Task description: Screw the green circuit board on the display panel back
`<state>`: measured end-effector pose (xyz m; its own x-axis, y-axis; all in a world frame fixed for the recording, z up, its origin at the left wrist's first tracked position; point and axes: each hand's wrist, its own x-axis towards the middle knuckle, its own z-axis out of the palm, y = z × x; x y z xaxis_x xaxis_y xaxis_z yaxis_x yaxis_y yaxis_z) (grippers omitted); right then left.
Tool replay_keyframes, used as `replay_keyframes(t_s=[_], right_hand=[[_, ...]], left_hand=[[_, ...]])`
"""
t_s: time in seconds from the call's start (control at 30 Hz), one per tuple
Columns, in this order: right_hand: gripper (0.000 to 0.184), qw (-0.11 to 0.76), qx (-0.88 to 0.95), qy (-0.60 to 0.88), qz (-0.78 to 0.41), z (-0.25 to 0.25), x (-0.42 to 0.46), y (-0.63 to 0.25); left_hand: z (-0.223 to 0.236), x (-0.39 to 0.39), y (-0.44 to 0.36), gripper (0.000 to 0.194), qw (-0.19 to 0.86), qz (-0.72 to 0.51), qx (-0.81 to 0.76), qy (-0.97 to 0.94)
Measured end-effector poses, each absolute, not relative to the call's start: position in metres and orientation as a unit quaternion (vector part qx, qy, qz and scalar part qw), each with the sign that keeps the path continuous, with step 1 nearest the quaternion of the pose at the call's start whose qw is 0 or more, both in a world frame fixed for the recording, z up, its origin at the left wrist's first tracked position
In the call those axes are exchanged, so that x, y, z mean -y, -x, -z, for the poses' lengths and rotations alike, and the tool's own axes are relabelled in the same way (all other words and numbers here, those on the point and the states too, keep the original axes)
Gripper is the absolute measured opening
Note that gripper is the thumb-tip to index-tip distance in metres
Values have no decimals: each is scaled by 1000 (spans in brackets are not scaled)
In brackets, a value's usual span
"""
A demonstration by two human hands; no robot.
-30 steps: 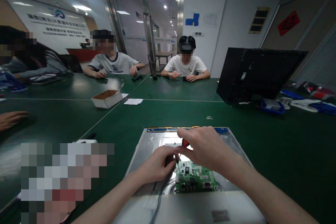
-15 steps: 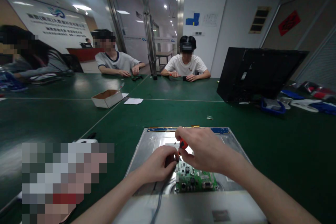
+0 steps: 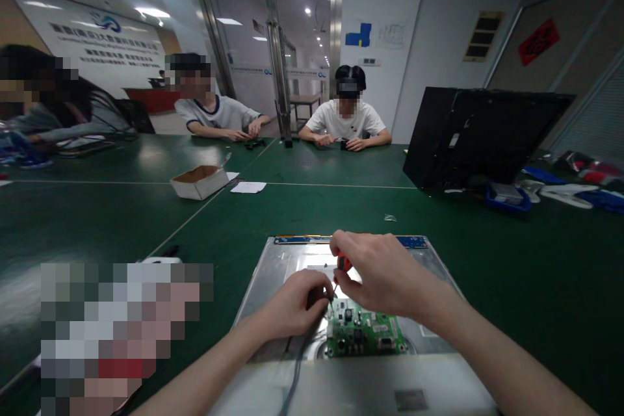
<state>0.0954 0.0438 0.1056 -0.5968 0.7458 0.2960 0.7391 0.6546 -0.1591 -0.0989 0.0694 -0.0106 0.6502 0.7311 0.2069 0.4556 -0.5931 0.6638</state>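
Observation:
A green circuit board (image 3: pixel 365 331) lies on the silvery metal back of a flat display panel (image 3: pixel 263 286) in front of me. My right hand (image 3: pixel 385 270) is closed around the red and black handle of a screwdriver (image 3: pixel 344 263), its thin shaft slanting down toward the board's upper left corner. At that corner the fingers of my left hand (image 3: pixel 297 304) are pinched together beside the screwdriver's tip. What they hold, if anything, is too small to make out. A dark cable (image 3: pixel 296 374) runs from under my left hand toward me.
A black monitor (image 3: pixel 480 136) stands at the right, near a blue tray (image 3: pixel 507 198). Farther back on the green table (image 3: pixel 322 208) are an open cardboard box (image 3: pixel 197 185) and white paper (image 3: pixel 248 188). Several people sit across the table. A blurred-out object (image 3: pixel 121 331) is at the left.
My right hand and the screwdriver handle have shifted slightly to the right, and more of the shaft shows. My left hand stays at the board's corner.

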Motion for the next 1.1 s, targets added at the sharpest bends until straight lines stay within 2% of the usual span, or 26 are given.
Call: replay_keyframes(t_s=[0.13, 0.27, 0.37, 0.5, 0.6, 0.73, 0.83, 0.97, 1.1], right_hand=[[10, 166, 897, 410, 2, -105, -44, -97], [15, 156, 892, 423, 25, -104, -46, -97], [5, 161, 893, 420, 35, -103, -46, -95], [18, 172, 895, 411, 23, -104, -45, -95], [11, 161, 901, 402, 21, -105, -44, -96], [15, 145, 896, 418, 34, -105, -44, -97], [5, 149, 898, 413, 35, -105, -44, -96], [17, 163, 903, 398, 20, -105, -43, -95], [9, 160, 905, 394, 10, -106, -44, -97]], left_hand=[[9, -69, 98, 14, 281, -239, -343, -864], [11, -69, 98, 17, 276, -243, -337, -867], [13, -71, 100, 16, 270, -237, -336, -870], [13, -71, 100, 11, 258, -222, -335, -879], [9, -69, 99, 12, 239, -232, -328, -884], [7, -68, 99, 18, 230, -231, -324, -888], [8, -68, 99, 13, 230, -217, -334, -888], [9, -68, 99, 11, 232, -221, -340, -884], [9, -68, 98, 13, 231, -227, -319, -891]])
